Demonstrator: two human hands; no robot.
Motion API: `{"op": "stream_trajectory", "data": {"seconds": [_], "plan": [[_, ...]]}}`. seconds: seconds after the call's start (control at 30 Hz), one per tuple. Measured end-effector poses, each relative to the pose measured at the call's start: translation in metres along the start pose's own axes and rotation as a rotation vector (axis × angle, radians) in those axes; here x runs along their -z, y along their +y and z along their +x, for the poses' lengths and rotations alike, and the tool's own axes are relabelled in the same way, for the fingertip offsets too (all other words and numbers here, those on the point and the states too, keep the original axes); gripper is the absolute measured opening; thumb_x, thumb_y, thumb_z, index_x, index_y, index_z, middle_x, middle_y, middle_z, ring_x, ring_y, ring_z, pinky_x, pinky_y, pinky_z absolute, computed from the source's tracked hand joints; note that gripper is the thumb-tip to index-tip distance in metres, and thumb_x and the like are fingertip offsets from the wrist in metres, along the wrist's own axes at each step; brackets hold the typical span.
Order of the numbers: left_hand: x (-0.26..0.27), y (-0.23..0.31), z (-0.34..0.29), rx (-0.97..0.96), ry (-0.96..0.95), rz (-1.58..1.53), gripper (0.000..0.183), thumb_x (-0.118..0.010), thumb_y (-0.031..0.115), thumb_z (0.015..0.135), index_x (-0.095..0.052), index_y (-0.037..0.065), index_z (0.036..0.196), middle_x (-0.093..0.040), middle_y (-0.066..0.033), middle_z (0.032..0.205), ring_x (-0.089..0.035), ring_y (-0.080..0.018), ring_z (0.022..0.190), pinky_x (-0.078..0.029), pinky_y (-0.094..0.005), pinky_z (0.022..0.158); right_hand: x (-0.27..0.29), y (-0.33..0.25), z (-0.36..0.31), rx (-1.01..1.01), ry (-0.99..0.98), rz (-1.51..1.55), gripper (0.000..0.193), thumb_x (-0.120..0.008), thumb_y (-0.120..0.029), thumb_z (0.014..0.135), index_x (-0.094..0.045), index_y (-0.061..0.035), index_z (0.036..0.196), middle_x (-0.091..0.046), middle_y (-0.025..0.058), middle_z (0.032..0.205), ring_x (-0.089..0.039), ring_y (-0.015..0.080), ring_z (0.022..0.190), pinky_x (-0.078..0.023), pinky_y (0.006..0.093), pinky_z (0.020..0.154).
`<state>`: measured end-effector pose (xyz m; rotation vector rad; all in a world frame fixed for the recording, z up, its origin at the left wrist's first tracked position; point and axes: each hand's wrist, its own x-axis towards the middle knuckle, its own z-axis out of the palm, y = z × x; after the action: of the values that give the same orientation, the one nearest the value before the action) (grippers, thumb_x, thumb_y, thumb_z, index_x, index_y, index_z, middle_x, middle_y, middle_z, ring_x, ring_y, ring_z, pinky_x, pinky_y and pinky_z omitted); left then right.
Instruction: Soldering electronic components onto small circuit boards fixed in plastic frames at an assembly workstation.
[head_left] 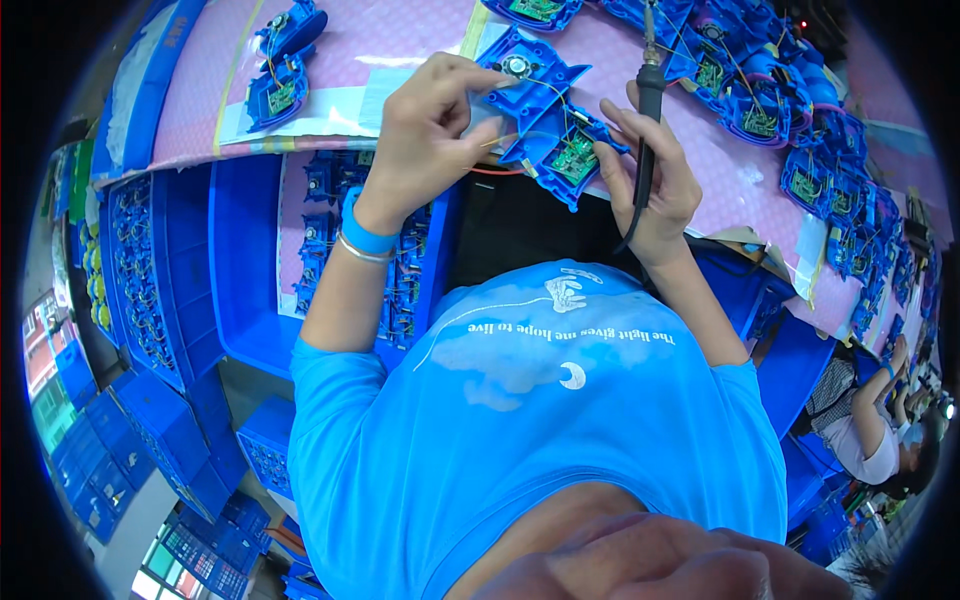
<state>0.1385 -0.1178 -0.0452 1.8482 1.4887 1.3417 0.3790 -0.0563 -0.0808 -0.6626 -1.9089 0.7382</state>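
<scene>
Just in front of me, a blue plastic housing lies opened in two halves. One half [530, 75] carries a round silver speaker, and the other holds a green circuit board [572, 160]; thin wires join them. My left hand [430, 135] is beside the speaker half, fingers curled, with a thin wire [505, 141] at the thumb tip; the pinch is partly hidden. A black-handled soldering iron [650, 105] is gripped in my right hand [655, 185], its metal end pointing away from the board. That hand's thumb and fingertips are against the circuit-board half.
Several similar opened housings [760, 115] crowd the right of the pink bench [370, 30]. Another pair [277, 95] sits at the far left. Blue bins [245, 255] filled with housings stand below the bench's left edge. Another person [865, 420] works at the far right.
</scene>
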Motion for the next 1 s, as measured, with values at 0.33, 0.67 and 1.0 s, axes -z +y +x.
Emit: {"op": "stream_trajectory", "data": {"seconds": [0.33,0.67,1.0], "plan": [[-0.015,0.022,-0.022,0.258,0.349,-0.289,0.033,-0.066,-0.003,0.09,-0.071,0.007,0.121,-0.063,-0.0023,0.09,-0.059,-0.0061,0.07,-0.047,-0.0203,0.053,0.021,-0.029,0.025,0.358,-0.123,0.01,0.025,-0.062,-0.001,0.088,-0.064,0.0069,0.112,-0.069,0.0219,0.089,-0.067,0.0294,0.08,-0.053,0.0375,0.07],[-0.025,0.013,-0.021,0.037,0.451,0.207,0.037,-0.075,-0.003,0.082,-0.071,0.006,0.118,-0.07,-0.0006,0.08,-0.058,-0.0011,0.061,-0.046,-0.0158,0.051,0.018,-0.034,0.027,0.278,-0.147,0.157,0.024,-0.058,-0.007,0.089,-0.066,0.0093,0.104,-0.06,0.0114,0.065,-0.056,0.0186,0.054,-0.041,0.0301,0.05],[-0.026,0.013,-0.024,0.03,0.443,0.215,0.038,-0.076,-0.004,0.081,-0.071,0.005,0.117,-0.07,-0.0015,0.079,-0.061,-0.0014,0.062,-0.048,-0.0155,0.052,0.018,-0.03,0.024,0.167,-0.203,0.169,0.024,-0.057,-0.007,0.092,-0.066,0.0101,0.106,-0.06,0.0124,0.068,-0.057,0.0177,0.058,-0.043,0.0294,0.053]]}}
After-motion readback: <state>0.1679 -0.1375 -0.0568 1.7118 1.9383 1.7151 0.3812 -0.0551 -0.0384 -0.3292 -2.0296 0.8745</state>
